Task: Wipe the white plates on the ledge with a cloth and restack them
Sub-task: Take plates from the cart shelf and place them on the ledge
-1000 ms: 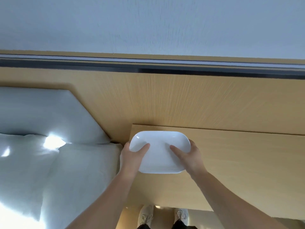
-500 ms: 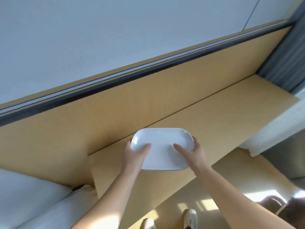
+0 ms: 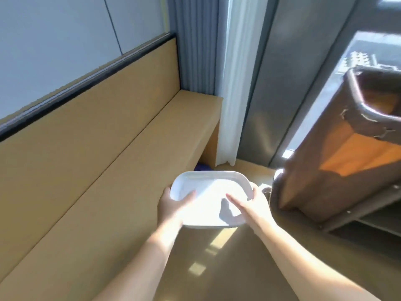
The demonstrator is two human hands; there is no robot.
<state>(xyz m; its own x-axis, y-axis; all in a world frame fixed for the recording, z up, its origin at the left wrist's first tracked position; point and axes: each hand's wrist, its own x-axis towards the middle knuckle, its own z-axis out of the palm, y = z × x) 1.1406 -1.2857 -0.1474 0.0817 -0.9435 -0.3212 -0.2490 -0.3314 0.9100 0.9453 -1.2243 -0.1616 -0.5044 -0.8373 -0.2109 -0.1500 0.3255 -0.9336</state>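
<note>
A white oblong plate (image 3: 208,192) is held in both my hands, out past the front edge of the wooden ledge (image 3: 130,170) and above the floor. My left hand (image 3: 171,206) grips its left rim with the thumb lying on the top face. My right hand (image 3: 252,205) grips the right rim, thumb on top as well. Bright sunlight washes out the middle of the plate. No cloth and no other plates show in the head view.
A brown wooden chair (image 3: 338,148) stands close on the right of the plate. Behind are a grey curtain (image 3: 195,44) and a white sheer curtain (image 3: 234,79) at the ledge's far end. Something blue (image 3: 202,168) lies under the ledge. Sunlit floor (image 3: 217,257) lies below.
My view has swung right, from the bed and ledge toward the curtains and chair. The plate, still in both hands, has come off the ledge and now hangs over the floor.
</note>
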